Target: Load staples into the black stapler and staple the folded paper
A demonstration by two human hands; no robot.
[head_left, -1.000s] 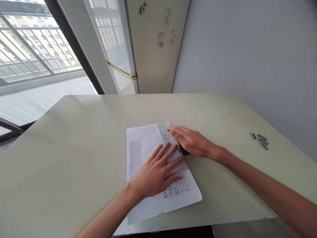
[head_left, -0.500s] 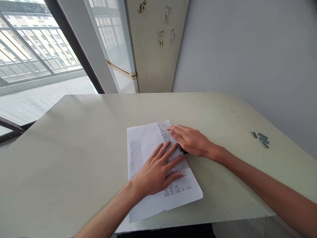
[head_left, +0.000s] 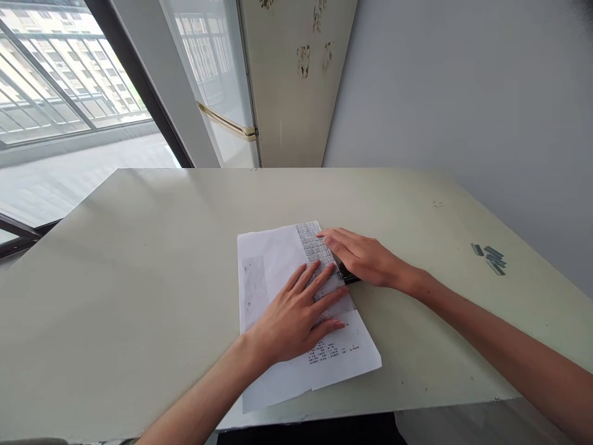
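White sheets of paper (head_left: 273, 244) lie on the table, with dense printed text along the right part and more print lower down. My left hand (head_left: 299, 318) rests flat on them, fingers spread toward the right edge. At that edge, my right hand (head_left: 365, 259) curves over a black stapler (head_left: 351, 278), its fingertips reaching over the printed strip. Only a small dark part of the stapler shows below the palm; the hand hides its remainder, so whether its jaws grip the paper cannot be seen.
Several grey strips of staples (head_left: 492, 258) lie on the right side of the pale table (head_left: 162, 296). Beyond the far edge stands a worn fridge (head_left: 291, 111). A grey wall (head_left: 463, 93) borders the right, and a window (head_left: 55, 80) is at the left.
My right hand has shifted slightly right and away from the paper's edge, so more of the black stapler shows. The left hand stays flat on the paper. The view has tilted slightly.
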